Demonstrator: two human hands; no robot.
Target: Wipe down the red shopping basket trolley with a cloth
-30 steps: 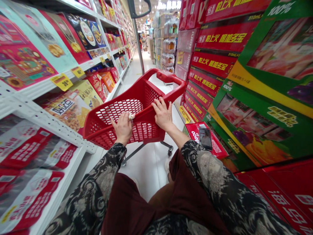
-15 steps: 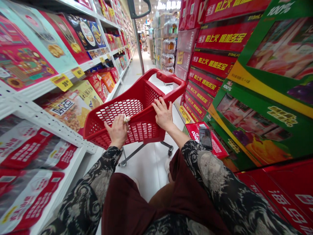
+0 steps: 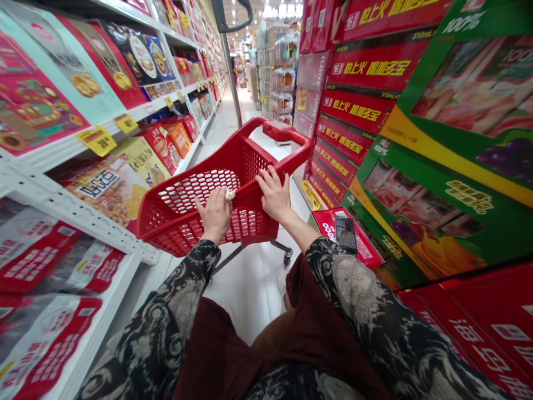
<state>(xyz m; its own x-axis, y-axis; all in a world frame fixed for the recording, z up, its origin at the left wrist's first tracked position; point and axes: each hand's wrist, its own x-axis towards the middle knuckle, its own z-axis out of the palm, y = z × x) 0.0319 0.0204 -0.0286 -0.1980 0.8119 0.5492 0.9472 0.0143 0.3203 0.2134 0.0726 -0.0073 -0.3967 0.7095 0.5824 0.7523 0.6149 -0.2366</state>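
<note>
Nearest, black-and-grey patterned sleeves (image 3: 175,311) reach over dark maroon cloth (image 3: 216,355). The left hand (image 3: 216,214) is pinched around a small crumpled white wad (image 3: 229,194), pressed to the near rim of a red perforated-plastic shopping cart (image 3: 249,198). Over the last half second that hand has slid along the rim toward the handle end, so the wad now meets a stretch closer to the right hand (image 3: 275,195). That one's spread fingers lie over the same rim; how firmly, I cannot tell. Right of the cart, a dark phone-like slab (image 3: 346,238) lies on a red printed carton (image 3: 370,253). Beyond stands a grey pole (image 3: 231,78).
</note>
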